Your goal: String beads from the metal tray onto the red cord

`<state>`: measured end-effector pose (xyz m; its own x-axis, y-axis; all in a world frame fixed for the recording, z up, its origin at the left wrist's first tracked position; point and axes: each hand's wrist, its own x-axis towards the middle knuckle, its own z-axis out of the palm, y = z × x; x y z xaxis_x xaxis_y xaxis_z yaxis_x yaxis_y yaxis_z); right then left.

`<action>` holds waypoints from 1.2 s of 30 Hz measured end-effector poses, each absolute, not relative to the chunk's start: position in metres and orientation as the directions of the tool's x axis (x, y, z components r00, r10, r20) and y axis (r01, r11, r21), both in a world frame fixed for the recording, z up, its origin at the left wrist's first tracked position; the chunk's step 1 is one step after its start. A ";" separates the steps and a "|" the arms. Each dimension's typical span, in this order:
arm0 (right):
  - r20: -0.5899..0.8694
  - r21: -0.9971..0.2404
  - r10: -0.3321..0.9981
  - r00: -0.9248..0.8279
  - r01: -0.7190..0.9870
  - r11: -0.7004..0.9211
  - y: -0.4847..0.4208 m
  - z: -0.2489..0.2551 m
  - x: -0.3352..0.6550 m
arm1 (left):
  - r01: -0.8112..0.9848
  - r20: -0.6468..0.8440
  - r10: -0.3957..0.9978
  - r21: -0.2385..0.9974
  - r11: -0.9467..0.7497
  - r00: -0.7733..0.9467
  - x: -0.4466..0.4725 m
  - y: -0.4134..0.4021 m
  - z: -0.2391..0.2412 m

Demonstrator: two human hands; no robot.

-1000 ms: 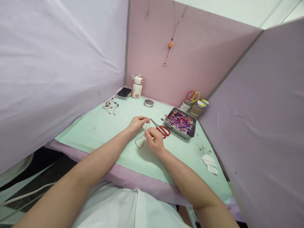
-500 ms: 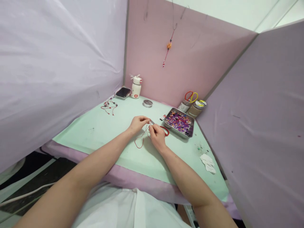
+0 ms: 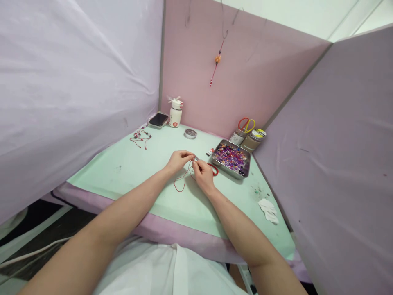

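My left hand (image 3: 178,160) and my right hand (image 3: 203,174) meet over the middle of the green table (image 3: 129,168), fingertips almost touching. Both are pinched on a thin red cord (image 3: 181,182) that hangs in a loop down onto the table below them. Red-handled scissors (image 3: 213,168) lie just behind my right hand, mostly hidden by it. A metal tray (image 3: 245,174) full of purple and pink beads sits a little to the right.
At the back stand a white bottle (image 3: 176,113), a phone (image 3: 159,119), a small round tin (image 3: 190,133) and two jars (image 3: 250,139) with scissors. Beaded strings (image 3: 140,137) lie at the left, crumpled tissue (image 3: 268,209) at the right. Pink and lilac partitions enclose the table.
My right hand moved up and slightly right to meet my left hand's fingertips, covering more of the red scissors. The cord loop stays on the table.
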<state>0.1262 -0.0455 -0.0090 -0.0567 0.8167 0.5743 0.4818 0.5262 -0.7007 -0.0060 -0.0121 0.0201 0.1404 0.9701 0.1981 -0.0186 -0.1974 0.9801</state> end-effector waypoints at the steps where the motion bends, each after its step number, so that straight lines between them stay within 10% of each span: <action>1: 0.569 -0.706 0.821 -0.047 0.484 0.517 -0.045 -0.009 0.126 | -0.020 0.199 0.970 0.980 -0.198 0.142 -0.006 -0.012 0.020; 36: 0.365 -0.898 0.930 0.029 0.276 0.344 -0.047 -0.002 0.127 | 0.012 0.163 0.983 0.986 -0.165 0.088 -0.009 -0.010 0.021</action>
<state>0.1272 -0.0472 -0.0024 0.0291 0.9304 0.3653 0.2761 0.3438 -0.8976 -0.0087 -0.0104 0.0205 0.0883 0.9827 0.1631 0.0121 -0.1648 0.9863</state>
